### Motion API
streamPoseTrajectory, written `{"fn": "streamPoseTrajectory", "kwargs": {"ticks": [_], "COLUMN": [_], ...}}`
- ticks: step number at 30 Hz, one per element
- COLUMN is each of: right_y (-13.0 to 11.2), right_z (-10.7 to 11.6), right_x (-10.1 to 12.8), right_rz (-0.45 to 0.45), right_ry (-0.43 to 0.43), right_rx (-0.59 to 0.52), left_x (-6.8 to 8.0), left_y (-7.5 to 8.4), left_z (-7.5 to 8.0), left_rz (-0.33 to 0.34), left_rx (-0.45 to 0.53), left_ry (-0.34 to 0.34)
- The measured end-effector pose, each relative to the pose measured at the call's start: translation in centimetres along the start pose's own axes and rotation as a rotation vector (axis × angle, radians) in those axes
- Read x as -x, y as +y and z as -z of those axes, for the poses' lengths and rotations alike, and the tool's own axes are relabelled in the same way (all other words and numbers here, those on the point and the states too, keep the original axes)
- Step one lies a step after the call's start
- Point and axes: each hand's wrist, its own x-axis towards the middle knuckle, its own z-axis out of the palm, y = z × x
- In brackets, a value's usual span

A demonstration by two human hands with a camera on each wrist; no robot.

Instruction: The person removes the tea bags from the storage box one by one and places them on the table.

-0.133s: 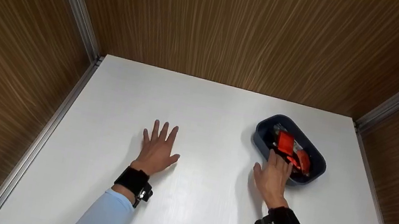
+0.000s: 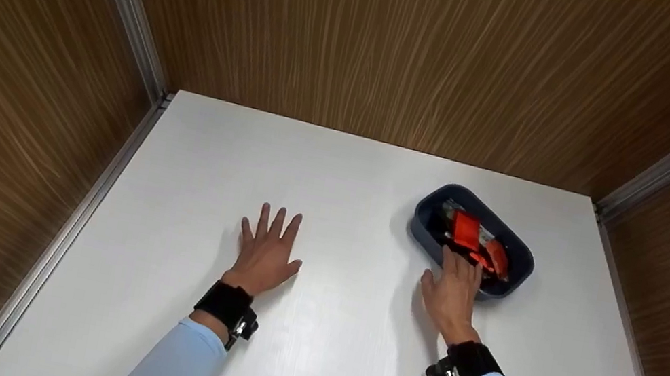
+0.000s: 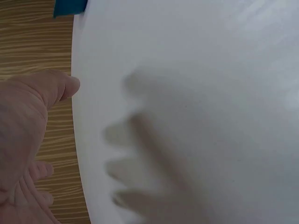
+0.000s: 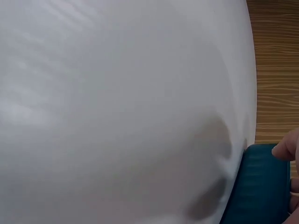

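The right hand (image 2: 450, 298) grips the near wall of the dark blue tray (image 4: 261, 186), fingers over the rim and thumb outside, though from here I can't tell how firm the hold is. The tray sits right of centre in the head view, slanting toward the lower right, with red packets (image 2: 465, 230) and darker pieces loose inside. Held at one side, it could tip or swivel, I reckon; even pressure, a level wrist and a slow, low movement would suit it best. The left hand (image 2: 262, 263) is near the middle, fingers spread, holding nothing, and could steady the far end. Around them lies the white table (image 2: 359, 206), backed by a wood-grain panel (image 2: 362, 34) across the top.
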Motion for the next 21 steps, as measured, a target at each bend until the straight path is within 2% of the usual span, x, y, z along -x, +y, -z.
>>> {"fn": "streamPoseTrajectory", "kwargs": {"ticks": [9,16,19,21], "right_y": [-3.5,-5.8,-6.3,-6.4], "right_z": [-1.9,-2.9,-2.9,-2.8], "right_x": [-0.8,-1.1,-1.2,-1.2], "right_rz": [0.246,0.431,0.451,0.447], "right_ry": [-0.091,-0.229,-0.241,-0.216], "right_rx": [-0.067,-0.14,-0.166,-0.194], "left_x": [-0.6,-1.6,-2.0,-2.1], "left_y": [1.8,3.6,3.9,3.9], "left_z": [-0.6,-1.0,-1.3,-1.6], "left_rz": [-0.05,-0.157,-0.206,-0.23], "left_rx": [-0.045,-0.065,-0.101,-0.117], "left_ry": [-0.011,0.066,0.108,0.143]}}
